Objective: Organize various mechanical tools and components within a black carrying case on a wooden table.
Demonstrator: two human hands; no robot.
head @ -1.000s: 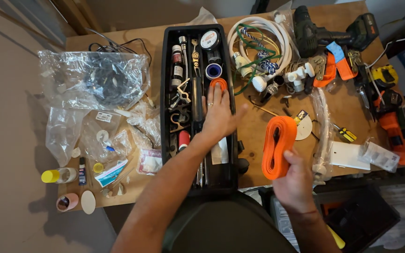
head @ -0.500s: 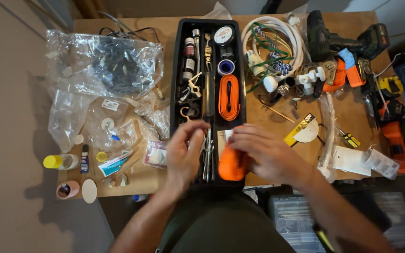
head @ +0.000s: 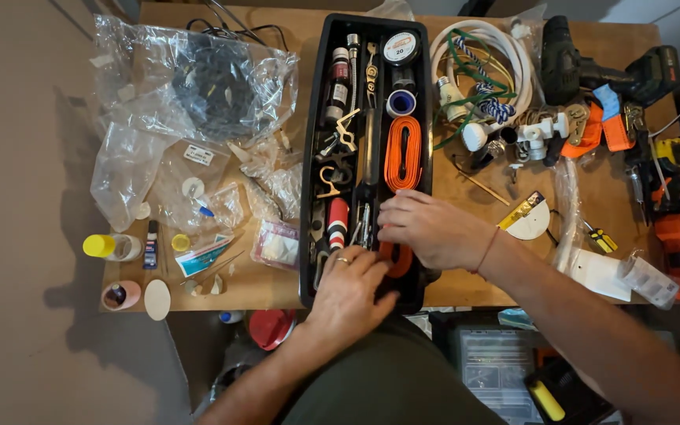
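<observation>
Since half a second ago my right hand point(head: 434, 232) has shifted far-right, pinching the orange strap's point(head: 403, 153) near end inside the black tray point(head: 312, 157); left hand point(head: 352, 287) presses flat beside it.

A wooden tabletop point(head: 497, 267) is seen from above, lit evenly, its brown surface crowded edge to edge. Grey floor point(head: 25, 236) is spread wide on the left, and a soft shadow point(head: 72, 197) is cast on it just beside the tabletop's left edge. Below the near edge, a red round lid point(head: 271, 327) is glimpsed on the floor, and a clear plastic organiser box point(head: 493, 362) is tucked under the right side. At the far right, a pale strip of floor is caught in the upper corner.
</observation>
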